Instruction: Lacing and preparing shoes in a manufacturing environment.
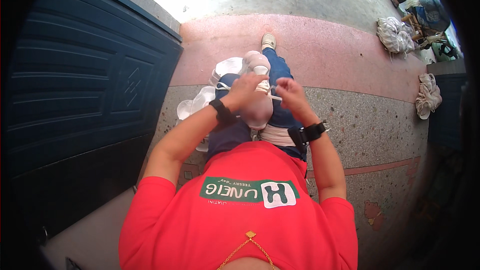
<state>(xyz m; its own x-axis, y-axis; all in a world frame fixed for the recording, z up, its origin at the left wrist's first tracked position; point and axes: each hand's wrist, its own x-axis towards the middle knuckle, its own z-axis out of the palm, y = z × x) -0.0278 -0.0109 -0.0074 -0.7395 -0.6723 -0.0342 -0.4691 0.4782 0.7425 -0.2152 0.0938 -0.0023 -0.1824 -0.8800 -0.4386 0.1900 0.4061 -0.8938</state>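
Head view: a person in a red shirt (190,220) sits with both hands over a pale pink shoe (256,106), which lies on the lap, along the inner edge of the right thigh in blue jeans (282,67). Its two ends are blurred, so I cannot tell whether it is one shoe or a pair; white lacing (262,86) runs across its middle. The left hand (245,90) lies over the shoe's left side, fingers reaching across toward the lacing; I cannot tell whether it grips anything. The right hand (294,99) is curled narrow just beside the shoe's right edge, thumb and fingertips drawn together on a white lace (274,97). Each wrist wears a black band, the left one (221,111) plain, the right one (306,134) with a bulkier block on it. White shoes (202,99) are gathered at the outer edge of the left leg, and a bunch of pale strands (277,136) lies across the right thigh near the shirt's hem. The right foot, in a light shoe (268,40), rests on the floor's pink band (220,40). Toward the floor's right edge sit a white bundle (395,35) and, nearer the person, a second pale bundle (428,97). A dark blue door (90,75) stands along the left edge of the speckled floor (350,125)
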